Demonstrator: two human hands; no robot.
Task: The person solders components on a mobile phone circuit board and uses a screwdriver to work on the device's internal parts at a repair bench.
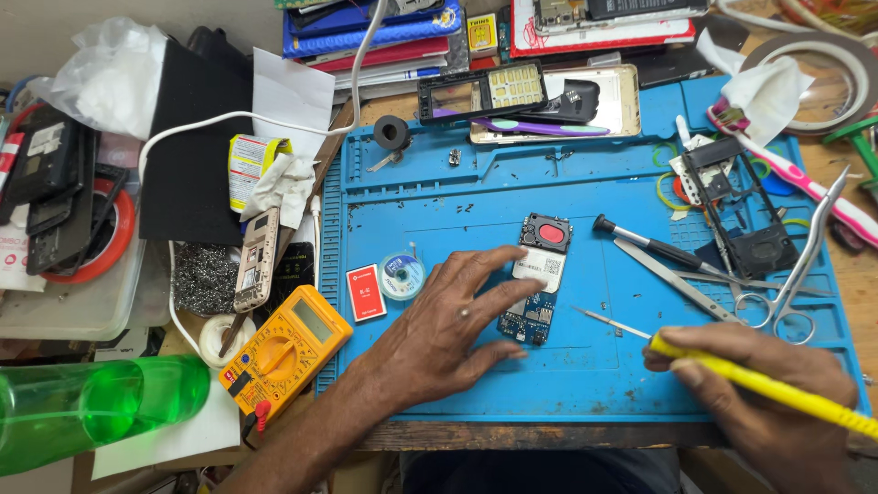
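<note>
On ribbed blue mat (439, 220), left fingers (489, 297) pin circuit board (540, 274); right fingers (695, 352) grip yellow iron (768, 389)

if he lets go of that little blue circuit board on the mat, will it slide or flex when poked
The circuit board looks thin, flat and rigid, so it would probably shift rather than bend. The left hand pins it with its fingers, which suggests it is light. The blue mat likely adds some grip.

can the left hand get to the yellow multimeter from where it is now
Probably yes: the left hand rests on the small blue circuit board, and the yellow multimeter lies uncovered just beside that forearm at the blue mat's edge.
</note>
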